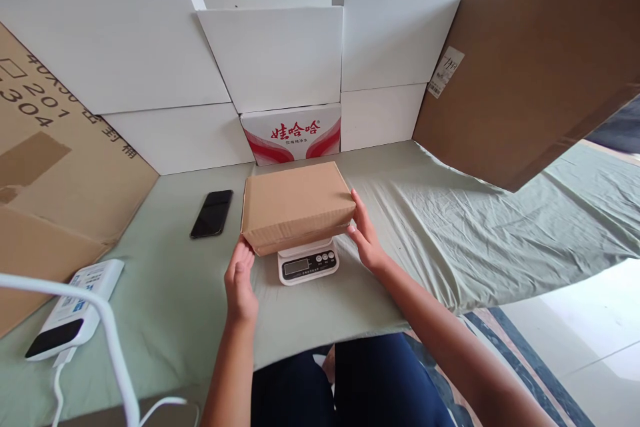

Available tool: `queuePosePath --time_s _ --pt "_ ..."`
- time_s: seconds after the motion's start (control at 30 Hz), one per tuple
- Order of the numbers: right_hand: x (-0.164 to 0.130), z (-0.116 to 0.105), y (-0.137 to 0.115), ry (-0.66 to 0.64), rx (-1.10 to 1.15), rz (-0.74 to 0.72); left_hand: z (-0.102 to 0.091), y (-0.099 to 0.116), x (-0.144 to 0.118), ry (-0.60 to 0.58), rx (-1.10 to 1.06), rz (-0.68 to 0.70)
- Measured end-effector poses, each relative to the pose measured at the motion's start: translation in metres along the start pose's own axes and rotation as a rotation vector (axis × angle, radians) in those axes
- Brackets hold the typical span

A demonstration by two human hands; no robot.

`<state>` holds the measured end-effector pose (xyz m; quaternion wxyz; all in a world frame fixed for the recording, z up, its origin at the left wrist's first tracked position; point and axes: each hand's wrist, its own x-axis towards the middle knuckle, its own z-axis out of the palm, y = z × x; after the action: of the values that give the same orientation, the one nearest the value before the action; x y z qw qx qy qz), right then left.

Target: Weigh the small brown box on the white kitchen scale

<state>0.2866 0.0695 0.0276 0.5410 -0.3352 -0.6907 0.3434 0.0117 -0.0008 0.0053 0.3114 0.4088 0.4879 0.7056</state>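
On the counter in front of you, the brown cardboard box point(296, 205) sits on the small white kitchen scale point(308, 261), covering its platform and leaving only the display strip showing at the near edge. Your left hand point(240, 283) is open, fingers against the box's near left corner; your right hand point(365, 233) is open too, fingertips touching its right end. Neither is clamped on it, and the two are apart with the box between them. For a good reading, I'd judge the box should rest centred on the platform, with none of its overhang touching the green cloth point(450, 227) or the printed carton point(295, 133) just behind it. Any pressure from your fingers would likely skew the figure, so the lightest touch suits here, just enough to square it. The display looks unobstructed, though its digits are too small to read. The black phone point(212, 213) lies to the left, apart from the box.
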Motion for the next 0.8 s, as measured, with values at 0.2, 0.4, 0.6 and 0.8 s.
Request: queuePosePath --time_s 0.2,0.4,0.6,0.8 --pt "0.010 -0.001 -0.017 0.003 0.044 0.030 0.003 0.010 0.015 -0.023 0.003 0.051" --pt "0.076 0.000 -0.004 0.076 0.050 -0.042 0.037 0.013 0.097 -0.088 -0.121 0.083" --pt "0.113 0.019 0.051 0.088 0.112 0.020 0.055 -0.034 0.141 -0.015 -0.089 -0.060" --pt "0.110 0.024 0.064 0.045 0.110 0.076 0.044 -0.058 0.138 -0.028 -0.046 -0.106"
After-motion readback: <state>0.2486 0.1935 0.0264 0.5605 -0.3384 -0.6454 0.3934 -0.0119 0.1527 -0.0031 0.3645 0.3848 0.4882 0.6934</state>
